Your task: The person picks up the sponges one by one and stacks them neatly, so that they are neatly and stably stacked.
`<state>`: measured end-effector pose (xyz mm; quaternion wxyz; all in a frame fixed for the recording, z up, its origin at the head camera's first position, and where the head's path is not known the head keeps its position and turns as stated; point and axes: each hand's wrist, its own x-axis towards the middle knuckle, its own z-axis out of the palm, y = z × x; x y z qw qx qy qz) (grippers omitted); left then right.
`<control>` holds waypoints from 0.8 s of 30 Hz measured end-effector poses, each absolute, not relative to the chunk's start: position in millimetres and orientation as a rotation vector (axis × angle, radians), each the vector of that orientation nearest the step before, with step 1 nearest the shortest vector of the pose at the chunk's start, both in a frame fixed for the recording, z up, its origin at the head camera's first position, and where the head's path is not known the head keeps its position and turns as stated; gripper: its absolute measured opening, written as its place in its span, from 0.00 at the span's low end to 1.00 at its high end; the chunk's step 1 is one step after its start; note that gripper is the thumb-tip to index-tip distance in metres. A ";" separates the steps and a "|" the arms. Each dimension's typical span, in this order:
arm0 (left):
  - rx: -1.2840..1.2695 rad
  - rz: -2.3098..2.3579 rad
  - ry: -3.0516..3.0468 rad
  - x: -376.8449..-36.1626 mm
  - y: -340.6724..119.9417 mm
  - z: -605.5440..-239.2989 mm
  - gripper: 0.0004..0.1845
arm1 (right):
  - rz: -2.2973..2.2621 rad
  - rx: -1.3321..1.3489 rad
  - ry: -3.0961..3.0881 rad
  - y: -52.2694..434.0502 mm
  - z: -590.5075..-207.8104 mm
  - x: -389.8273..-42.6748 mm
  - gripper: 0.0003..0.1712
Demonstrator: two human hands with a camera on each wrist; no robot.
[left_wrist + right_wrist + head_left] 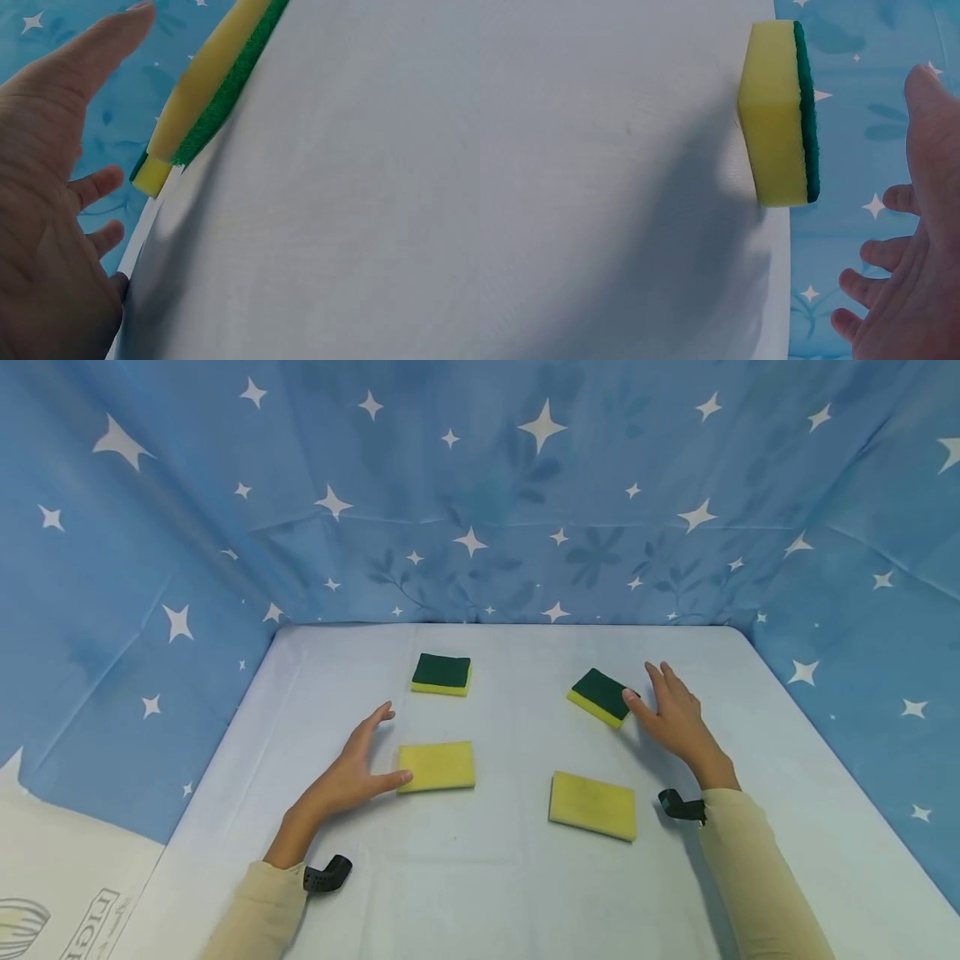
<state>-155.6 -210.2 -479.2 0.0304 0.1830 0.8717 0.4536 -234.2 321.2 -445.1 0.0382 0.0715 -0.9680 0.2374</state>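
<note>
Sponges lie four on the white counter [480, 893], and I take the near-left sponge [437, 766], yellow side up, as my landmark. My left hand [352, 768] rests on the counter just to the left of it, fingers straight and spread, the thumb tip touching its left edge; this grip is wide open and holds nothing. Behind the landmark lies the far-left sponge [442, 674], green side up. To the right of the landmark, a little nearer to me, lies the near-right sponge [593, 805], yellow side up. Farther right and behind it lies the far-right sponge [600, 697], green side up and turned at an angle. My right hand [675, 714] is just beside its right corner, fingers straight, grip open, holding nothing; I cannot tell if the thumb touches it.
</note>
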 end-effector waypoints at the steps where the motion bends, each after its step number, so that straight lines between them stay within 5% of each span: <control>1: 0.568 1.388 2.688 -155.6 -209.7 -480.6 0.61 | 0.731 0.220 -2.971 321.2 -444.9 -233.3 0.52; 24: 0.707 1.083 2.828 -154.9 -203.4 -487.8 0.57 | 0.721 0.193 -3.004 320.1 -450.3 -214.1 0.51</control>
